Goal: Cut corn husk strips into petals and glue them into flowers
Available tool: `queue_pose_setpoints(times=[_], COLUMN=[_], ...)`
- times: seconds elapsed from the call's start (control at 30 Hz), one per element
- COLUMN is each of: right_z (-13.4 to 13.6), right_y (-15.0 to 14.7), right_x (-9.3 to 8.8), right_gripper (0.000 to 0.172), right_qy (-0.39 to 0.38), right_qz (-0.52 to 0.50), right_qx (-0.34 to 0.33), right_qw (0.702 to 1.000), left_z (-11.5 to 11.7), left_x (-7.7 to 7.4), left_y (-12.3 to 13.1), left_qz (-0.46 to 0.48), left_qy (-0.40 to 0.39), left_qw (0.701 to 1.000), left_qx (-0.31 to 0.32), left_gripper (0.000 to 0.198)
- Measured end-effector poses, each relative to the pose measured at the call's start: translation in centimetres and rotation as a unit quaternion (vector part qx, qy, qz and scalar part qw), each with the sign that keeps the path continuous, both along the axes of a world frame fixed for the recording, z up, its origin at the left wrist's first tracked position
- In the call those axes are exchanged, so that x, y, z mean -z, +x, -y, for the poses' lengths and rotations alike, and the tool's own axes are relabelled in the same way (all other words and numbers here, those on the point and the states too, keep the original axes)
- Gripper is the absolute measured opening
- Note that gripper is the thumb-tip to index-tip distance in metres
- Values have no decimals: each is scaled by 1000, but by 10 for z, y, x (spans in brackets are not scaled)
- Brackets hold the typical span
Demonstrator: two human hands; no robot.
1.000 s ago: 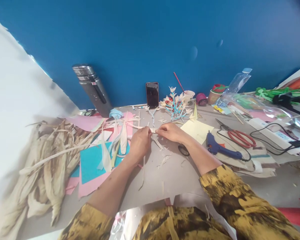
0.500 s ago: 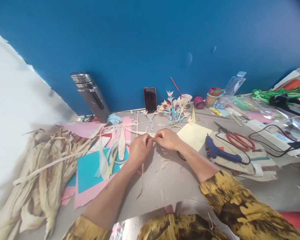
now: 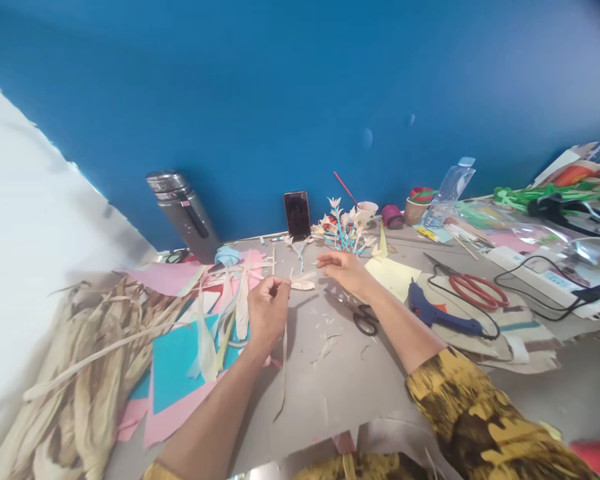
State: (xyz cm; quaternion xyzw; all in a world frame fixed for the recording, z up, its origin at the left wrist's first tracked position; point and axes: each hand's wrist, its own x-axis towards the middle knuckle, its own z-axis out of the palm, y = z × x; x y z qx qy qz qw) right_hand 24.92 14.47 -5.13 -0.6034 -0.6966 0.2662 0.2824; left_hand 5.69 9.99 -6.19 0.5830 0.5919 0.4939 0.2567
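My left hand (image 3: 269, 310) is closed in a pinch above the middle of the table, with a pale strip of dried husk (image 3: 303, 283) showing at its fingertips. How much of the strip lies inside the fingers is hidden. To the right, my right hand (image 3: 347, 273) is held apart with its fingers stretched out and nothing in them. Under that wrist lie black-handled scissors (image 3: 365, 321), partly covered by the hand. A small twisted blue-white stem with husk petals (image 3: 299, 252) lies just beyond the hands. Behind it stands a bunch of husk flowers on blue stems (image 3: 344, 230).
Dried husks (image 3: 80, 373) and coloured paper (image 3: 180, 367) cover the left side. A flask (image 3: 185, 213) and a phone (image 3: 297, 215) stand by the wall. To the right are a blue glue gun (image 3: 443, 317), red-handled scissors (image 3: 477, 292) and a power strip (image 3: 530, 270).
My hands were pinched together at one spot; the right hand has let go, opened and moved away to the right. The left hand has shifted slightly left. Black-handled scissors have come into fuller view.
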Motion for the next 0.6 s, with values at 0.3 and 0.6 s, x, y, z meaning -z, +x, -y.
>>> queue_pose_setpoints(times=[0.3, 0.6], right_z=[10, 0], right_y=[-18, 0], right_x=[8, 0], right_gripper=[21, 45], right_qy=[-9, -22], right_qz=[-45, -113], right_qx=[-40, -53], right_qw=[998, 992], left_z=[8, 1], left_x=[-1, 0], left_y=[9, 0], left_qz=[-28, 11], left_qy=[9, 19], left_qw=[999, 1000], left_qx=[33, -13], left_gripper=[24, 25])
